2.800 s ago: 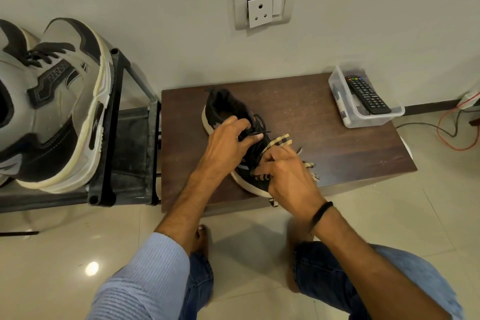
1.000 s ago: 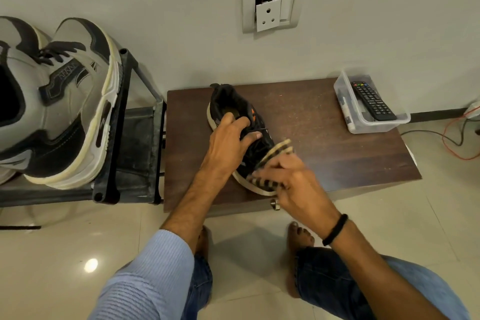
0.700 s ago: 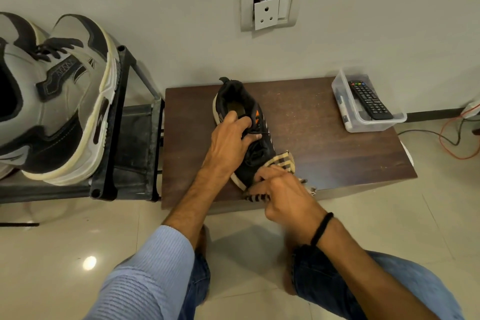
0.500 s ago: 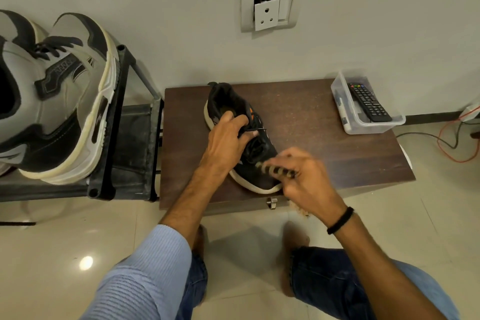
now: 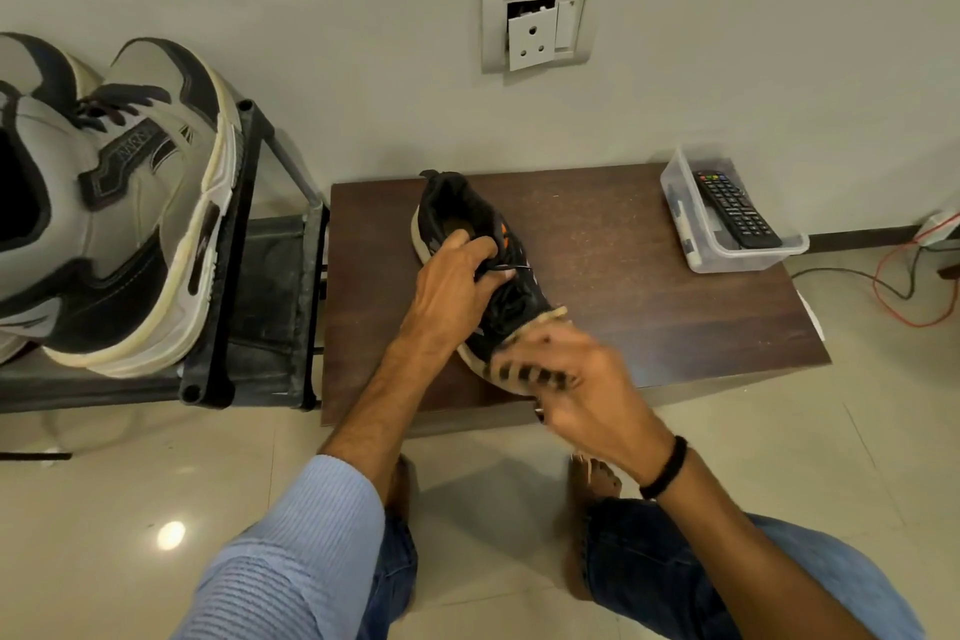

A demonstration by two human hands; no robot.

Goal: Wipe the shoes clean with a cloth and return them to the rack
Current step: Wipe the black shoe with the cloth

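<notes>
A black shoe [image 5: 457,218] with a pale sole and an orange mark lies on the low brown table [image 5: 649,291], heel toward the wall. My left hand [image 5: 449,291] grips it at the laces and tongue. My right hand [image 5: 582,385], blurred by motion, presses a beige cloth with dark stripes [image 5: 524,369] against the toe, which it hides. A pair of grey and black sneakers [image 5: 119,218] stands on the black metal rack [image 5: 244,244] at the left.
A clear plastic tub [image 5: 691,234] with a black remote [image 5: 735,208] sits on the table's far right corner. Red and black wires [image 5: 898,291] lie on the tiled floor at the right. A wall socket [image 5: 543,18] is above the table. My knees and bare feet are below.
My right hand has kept rubbing the cloth back and forth over the toe, now swinging left onto its front. My left hand has held the shoe throughout, and the shoe has swivelled slightly.
</notes>
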